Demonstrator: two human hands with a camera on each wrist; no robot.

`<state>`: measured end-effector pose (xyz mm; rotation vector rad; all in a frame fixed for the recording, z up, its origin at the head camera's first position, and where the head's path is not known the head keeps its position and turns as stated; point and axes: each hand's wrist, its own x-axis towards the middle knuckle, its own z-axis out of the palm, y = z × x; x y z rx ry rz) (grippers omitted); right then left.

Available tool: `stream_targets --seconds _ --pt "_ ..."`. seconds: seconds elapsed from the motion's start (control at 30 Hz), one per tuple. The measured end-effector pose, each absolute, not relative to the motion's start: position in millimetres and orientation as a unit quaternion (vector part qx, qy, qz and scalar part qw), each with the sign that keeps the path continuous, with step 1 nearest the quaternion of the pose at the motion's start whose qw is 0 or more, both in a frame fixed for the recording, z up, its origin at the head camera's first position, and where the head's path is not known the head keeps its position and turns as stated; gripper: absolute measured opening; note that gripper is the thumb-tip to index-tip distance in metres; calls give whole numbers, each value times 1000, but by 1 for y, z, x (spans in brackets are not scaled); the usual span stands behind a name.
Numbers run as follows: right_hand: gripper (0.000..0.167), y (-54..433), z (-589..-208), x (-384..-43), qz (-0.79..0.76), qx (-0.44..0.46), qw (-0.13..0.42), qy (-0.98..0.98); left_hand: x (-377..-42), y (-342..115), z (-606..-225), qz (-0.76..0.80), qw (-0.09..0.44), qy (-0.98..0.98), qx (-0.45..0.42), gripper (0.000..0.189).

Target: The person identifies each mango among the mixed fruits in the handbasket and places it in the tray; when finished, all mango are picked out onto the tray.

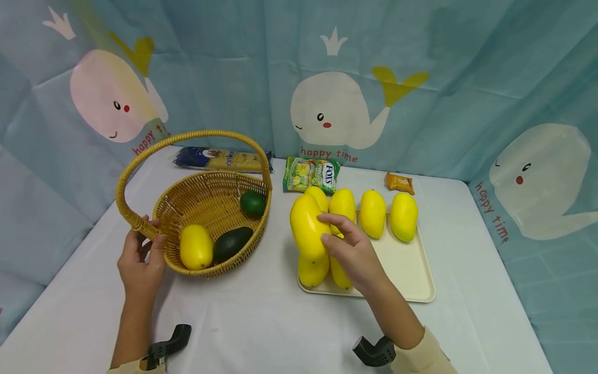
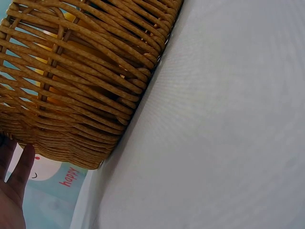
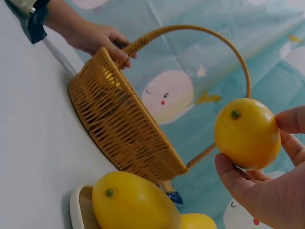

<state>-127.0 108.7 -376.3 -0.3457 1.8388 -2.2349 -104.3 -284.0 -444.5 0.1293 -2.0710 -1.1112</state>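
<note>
In the head view, my left hand (image 1: pixel 142 265) grips the wicker basket (image 1: pixel 205 205) where its arched handle meets the left rim. Inside the basket lie a yellow mango (image 1: pixel 196 246), a dark green avocado-like fruit (image 1: pixel 232 244) and a smaller green fruit (image 1: pixel 253 203). My right hand (image 1: pixel 352 249) pinches another yellow mango (image 1: pixel 306 227) between thumb and fingers, raised over the left side of a cream tray (image 1: pixel 404 267). Several more mangoes (image 1: pixel 372 214) lie on that tray, some partly hidden by the hand. The right wrist view shows the held mango (image 3: pixel 248 133) apart from the basket.
Behind the basket is a long pasta packet (image 1: pixel 224 159). A green Fox's candy bag (image 1: pixel 311 175) and a small orange packet (image 1: pixel 399 183) lie behind the tray. A whale-print curtain (image 1: pixel 233 93) hangs along the back of the white table (image 1: pixel 252 322).
</note>
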Motion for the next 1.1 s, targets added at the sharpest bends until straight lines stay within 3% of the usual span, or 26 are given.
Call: stream_targets --seconds 0.33,0.63,0.93,1.1 --pt "39 127 -381 -123 -761 -96 101 634 -110 -297 -461 -441 383 -811 40 54" --pt "31 156 -394 -121 -759 -53 59 647 -110 -298 -460 -439 378 -814 47 55" --pt "41 187 -401 -117 -768 -6 24 640 -109 -292 -456 -432 391 -812 40 54" --pt "48 202 -404 -112 -753 20 31 657 -109 -293 -457 -434 389 -811 42 55"
